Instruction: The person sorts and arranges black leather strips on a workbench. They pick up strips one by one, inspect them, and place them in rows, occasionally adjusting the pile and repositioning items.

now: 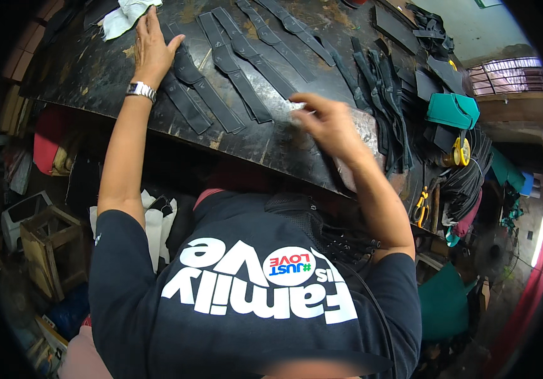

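Several black strips with widened middles lie in slanting rows on the dark worktable (170, 123). My left hand (153, 54), with a metal watch on its wrist, lies with stretched fingers and thumb apart at the upper end of the leftmost strips (186, 104). Its fingertips reach a crumpled white cloth (123, 19). Over the table on the right, my right hand (329, 126) is bent at the fingers and smeared by motion. Thumb and forefinger are close to the lower end of another black strip (262, 66); whether anything is between them is unclear.
A bundle of black strips (385, 95) lies to the right. Beyond it are a green piece (451, 110), a yellow tape roll (461, 151), and yellow-handled cutters (421, 207) at the table's edge. A wooden stool (47, 252) stands on the floor at left.
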Motion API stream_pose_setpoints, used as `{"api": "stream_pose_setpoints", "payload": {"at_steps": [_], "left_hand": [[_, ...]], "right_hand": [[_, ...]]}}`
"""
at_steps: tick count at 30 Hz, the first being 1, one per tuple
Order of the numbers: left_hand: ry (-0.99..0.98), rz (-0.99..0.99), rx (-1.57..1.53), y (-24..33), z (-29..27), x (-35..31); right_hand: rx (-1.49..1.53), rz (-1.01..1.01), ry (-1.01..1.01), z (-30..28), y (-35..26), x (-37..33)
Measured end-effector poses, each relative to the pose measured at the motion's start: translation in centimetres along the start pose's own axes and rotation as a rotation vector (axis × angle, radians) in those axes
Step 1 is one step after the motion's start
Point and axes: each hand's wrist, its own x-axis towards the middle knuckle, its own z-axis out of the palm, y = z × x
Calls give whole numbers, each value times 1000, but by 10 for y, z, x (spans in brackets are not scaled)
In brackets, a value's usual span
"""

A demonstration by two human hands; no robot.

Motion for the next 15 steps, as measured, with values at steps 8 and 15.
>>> {"api": "stream_pose_setpoints", "payload": {"at_steps": [8,15], "left_hand": [[-398,277,-619,148,-26,-57],[-635,349,-915,236,-39,-97]], "right_hand": [[-843,319,259,-80,85,-1],[-925,347,243,-78,101,24]]}}
